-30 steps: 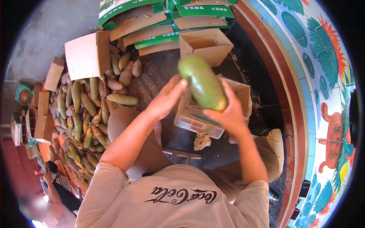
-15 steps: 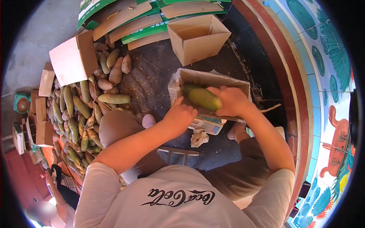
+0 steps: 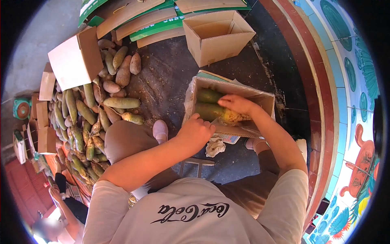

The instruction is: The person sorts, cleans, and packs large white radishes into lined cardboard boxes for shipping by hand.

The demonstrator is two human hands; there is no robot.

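Note:
An open cardboard box (image 3: 266, 102), lined with clear plastic, stands in front of me with large green radishes in it. One green radish (image 3: 209, 96) lies along the far side; a nearer radish (image 3: 208, 111) has a yellowish end. My right hand (image 3: 237, 104) is inside the box, its fingers bent over the nearer radish where the two meet. At the box's near left corner, my left hand (image 3: 198, 131) has its fingers curled against the edge; its grip is partly hidden. Beneath the box, part of a scale (image 3: 231, 139) shows.
A second open carton (image 3: 221, 46) stands beyond the box. Left lies a large heap of radishes (image 3: 85, 114), with a white-sided carton (image 3: 75, 61) on it. Flattened green cartons (image 3: 158, 28) lie at the back. Crumpled paper (image 3: 215, 147) is by my feet. Another person (image 3: 67, 215) sits at lower left.
My right hand has lowered the radish into the box, where it now lies beside another one. The left hand stays at the box's corner, its index finger now more curled.

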